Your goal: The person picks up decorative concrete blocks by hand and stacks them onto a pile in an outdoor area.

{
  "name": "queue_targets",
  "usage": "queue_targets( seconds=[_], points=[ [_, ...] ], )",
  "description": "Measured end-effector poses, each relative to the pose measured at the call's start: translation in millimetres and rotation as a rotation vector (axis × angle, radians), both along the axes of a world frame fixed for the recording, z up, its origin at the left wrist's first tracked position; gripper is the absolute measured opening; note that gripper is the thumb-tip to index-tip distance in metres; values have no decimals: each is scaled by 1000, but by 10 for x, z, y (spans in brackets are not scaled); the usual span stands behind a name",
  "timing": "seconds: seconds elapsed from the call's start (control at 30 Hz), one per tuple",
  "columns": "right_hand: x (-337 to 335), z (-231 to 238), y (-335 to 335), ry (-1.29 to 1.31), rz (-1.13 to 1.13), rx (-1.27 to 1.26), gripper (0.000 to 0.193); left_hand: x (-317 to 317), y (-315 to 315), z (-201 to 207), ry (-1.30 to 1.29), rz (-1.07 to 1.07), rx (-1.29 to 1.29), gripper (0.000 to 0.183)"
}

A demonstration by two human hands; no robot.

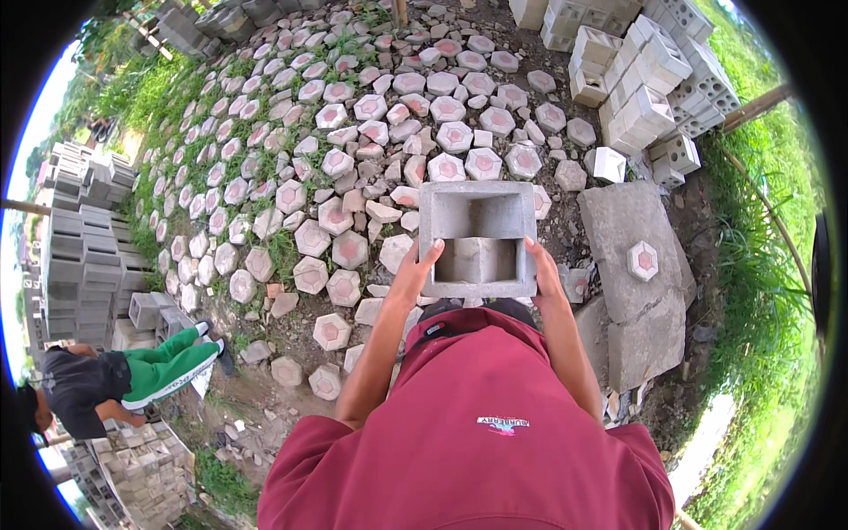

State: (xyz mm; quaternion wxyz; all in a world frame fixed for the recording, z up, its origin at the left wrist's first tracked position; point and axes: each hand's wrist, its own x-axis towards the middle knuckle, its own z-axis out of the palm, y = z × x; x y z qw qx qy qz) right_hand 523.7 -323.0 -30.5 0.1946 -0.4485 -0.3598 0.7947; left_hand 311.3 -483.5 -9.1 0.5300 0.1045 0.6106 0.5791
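A grey hollow concrete block [481, 238] is in front of my waist, its two open cavities facing up toward me. My left hand [416, 270] grips its left side near the lower corner, with the thumb over the rim. At the opposite side, my right hand [545, 273] holds it the same way, thumb on the edge. Most of the other fingers are hidden along the outer walls. Below and beyond the block lie hexagonal paving stones [455, 137] with reddish centres.
Pale hollow blocks [649, 115] are stacked at the far right. A broken concrete slab [632, 247] with one hexagonal paver [643, 261] lies to my right. Grey block stacks [84, 256] stand left, near a person in green trousers [163, 367]. Rubble [384, 212] and grass cover uneven ground.
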Motion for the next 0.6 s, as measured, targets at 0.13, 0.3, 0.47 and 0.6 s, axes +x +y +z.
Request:
queue_targets(
  seconds=[0.13, 0.3, 0.47, 0.6],
  points=[
    [-508, 110, 334, 86, 87, -19, 69, -199, 123, -50, 93, 162, 59, 77],
    [-1234, 198, 699, 54, 132, -12, 84, -487, 436, 150, -55, 406, 5, 93],
    [-2037, -41, 1286, 138, 268, -88, 82, -1125, 835, -255, -50, 519, 77, 105],
    [-2844, 123, 1698, 167, 302, -67, 73, -1757, 1197, -343, -94, 704, 93, 101]
  ],
)
